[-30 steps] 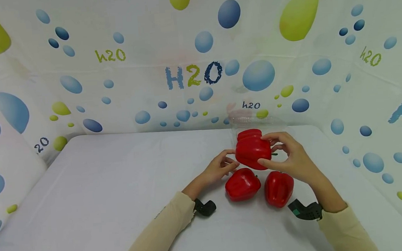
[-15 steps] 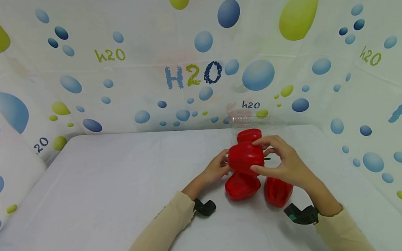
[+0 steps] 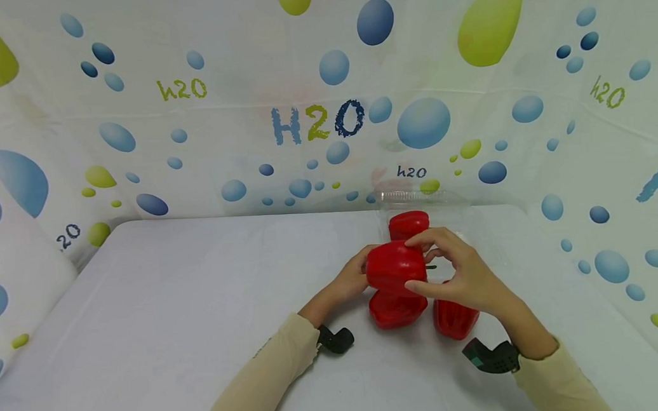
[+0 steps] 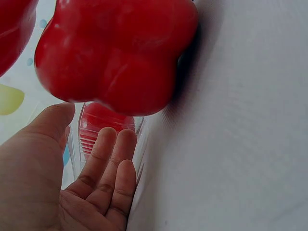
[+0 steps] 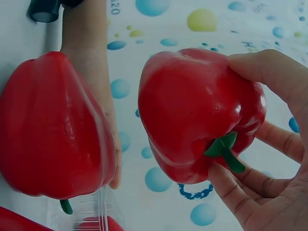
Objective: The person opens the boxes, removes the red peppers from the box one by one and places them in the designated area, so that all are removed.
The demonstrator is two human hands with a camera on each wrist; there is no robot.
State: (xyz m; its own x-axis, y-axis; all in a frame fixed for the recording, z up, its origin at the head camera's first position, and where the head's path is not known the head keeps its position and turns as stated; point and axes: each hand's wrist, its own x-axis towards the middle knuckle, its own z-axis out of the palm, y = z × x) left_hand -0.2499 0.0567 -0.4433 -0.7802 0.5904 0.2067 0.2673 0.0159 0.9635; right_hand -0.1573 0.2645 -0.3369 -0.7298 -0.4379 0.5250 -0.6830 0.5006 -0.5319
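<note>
In the head view my right hand (image 3: 466, 275) grips a red bell pepper (image 3: 393, 266) between thumb and fingers, raised over the table. In the right wrist view its green stem (image 5: 226, 149) points toward the palm. My left hand (image 3: 347, 279) is just left of the held pepper; the left wrist view shows its fingers (image 4: 122, 180) extended and holding nothing. Under the held pepper lies a second bell pepper (image 3: 396, 312), large in the left wrist view. A third (image 3: 456, 319) lies to its right.
Behind the hands stands a clear plastic container (image 3: 383, 214) with a red bell pepper (image 3: 408, 224) in it. A white cloth covers the table (image 3: 171, 318). A patterned curtain (image 3: 233, 142) hangs along the table's back edge.
My right hand has carried the held pepper left and toward the person, away from the container and over the front-left pepper. The container's pepper is now less covered. My left hand has barely moved.
</note>
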